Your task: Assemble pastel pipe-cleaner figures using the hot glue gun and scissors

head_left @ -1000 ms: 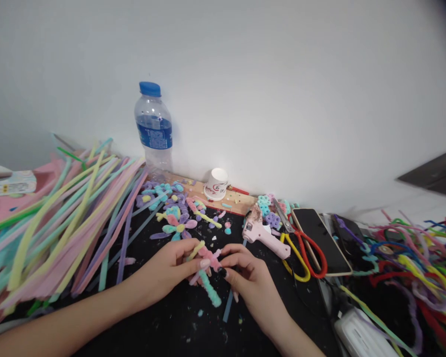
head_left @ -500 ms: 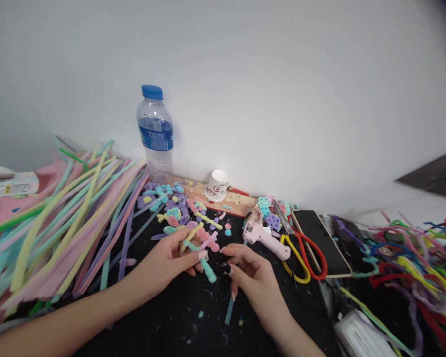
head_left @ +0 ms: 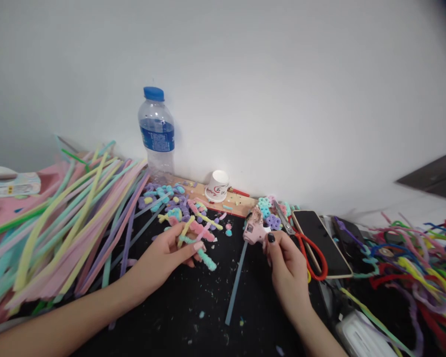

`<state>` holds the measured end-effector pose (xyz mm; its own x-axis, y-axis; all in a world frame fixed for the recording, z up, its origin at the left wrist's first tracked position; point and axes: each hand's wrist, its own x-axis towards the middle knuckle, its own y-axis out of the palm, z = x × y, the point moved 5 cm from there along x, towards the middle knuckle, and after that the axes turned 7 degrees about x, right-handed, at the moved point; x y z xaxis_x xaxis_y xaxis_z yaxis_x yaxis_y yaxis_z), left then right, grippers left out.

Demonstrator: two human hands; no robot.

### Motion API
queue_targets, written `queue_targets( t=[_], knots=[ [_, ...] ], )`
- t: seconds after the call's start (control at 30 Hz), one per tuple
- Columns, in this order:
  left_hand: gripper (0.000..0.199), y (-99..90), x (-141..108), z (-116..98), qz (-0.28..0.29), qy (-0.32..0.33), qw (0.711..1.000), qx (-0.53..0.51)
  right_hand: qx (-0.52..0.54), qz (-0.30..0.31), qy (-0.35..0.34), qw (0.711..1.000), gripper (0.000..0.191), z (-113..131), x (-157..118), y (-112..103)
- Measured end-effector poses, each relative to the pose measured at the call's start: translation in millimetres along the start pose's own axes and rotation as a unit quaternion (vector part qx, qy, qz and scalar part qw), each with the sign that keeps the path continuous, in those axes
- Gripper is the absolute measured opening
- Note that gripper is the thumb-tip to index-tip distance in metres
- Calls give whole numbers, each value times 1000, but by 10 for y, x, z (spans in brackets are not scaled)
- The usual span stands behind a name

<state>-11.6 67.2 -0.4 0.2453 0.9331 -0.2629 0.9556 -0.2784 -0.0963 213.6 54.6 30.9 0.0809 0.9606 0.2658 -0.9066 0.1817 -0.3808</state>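
Observation:
My left hand (head_left: 167, 255) pinches a small pipe-cleaner piece (head_left: 207, 260) between thumb and fingers; it has a coiled mint end and thin yellow and pink strands. To the right, my right hand (head_left: 289, 265) is closed around the handle of a pale pink glue gun (head_left: 254, 233), whose nozzle end looks brown and stained. A long translucent glue stick (head_left: 236, 283) sticks out of the gun's back toward me. Behind my left hand lies a heap of twisted pastel pipe-cleaner pieces (head_left: 173, 206). Scissors with red and yellow handles (head_left: 317, 253) lie right beside my right hand.
Loose pastel pipe cleaners (head_left: 74, 218) cover the left side. A plastic bottle (head_left: 156, 134) and a paper cup (head_left: 217, 186) stand near the wall. At right are a phone (head_left: 321, 243), a white device (head_left: 362, 334) and tangled bright pipe cleaners (head_left: 423, 277).
My right hand has moved right and up from the glue stick to the glue gun's handle. The left hand has shifted slightly, still holding the pipe-cleaner piece.

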Motion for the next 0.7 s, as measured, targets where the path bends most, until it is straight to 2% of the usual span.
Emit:
queue_targets(
  t=[0.1, 0.2, 0.23, 0.3, 0.33, 0.43, 0.5, 0.6, 0.7],
  knots=[
    [24, 7, -1, 26, 13, 6, 1000, -5, -136, -12, -68, 988, 28, 26, 65, -88],
    [23, 7, 17, 55, 16, 3, 1000, -8, -232, -33, -126, 964, 8, 10, 130, -134],
    [23, 9, 25, 57, 16, 5, 1000, -10, -264, -32, -129, 956, 20, -12, 147, -132],
    [25, 13, 35, 51, 18, 10, 1000, -13, -328, -19, -97, 939, 41, -80, 167, -113],
    [25, 14, 37, 46, 19, 12, 1000, -13, -358, -12, -69, 931, 46, -117, 167, -103],
    [25, 18, 30, 27, 21, 12, 1000, -10, -421, 0, 13, 907, 49, -196, 140, -82],
    [24, 17, 19, 12, 20, 14, 1000, -11, -441, 8, 36, 897, 48, -223, 126, -68],
    [24, 6, 10, 13, 10, 6, 1000, -24, -440, 22, 37, 897, 45, -257, 135, -59],
    [25, -4, 11, 50, 3, -9, 998, -55, -403, 12, 33, 914, 44, -280, 159, -94]
  ],
)
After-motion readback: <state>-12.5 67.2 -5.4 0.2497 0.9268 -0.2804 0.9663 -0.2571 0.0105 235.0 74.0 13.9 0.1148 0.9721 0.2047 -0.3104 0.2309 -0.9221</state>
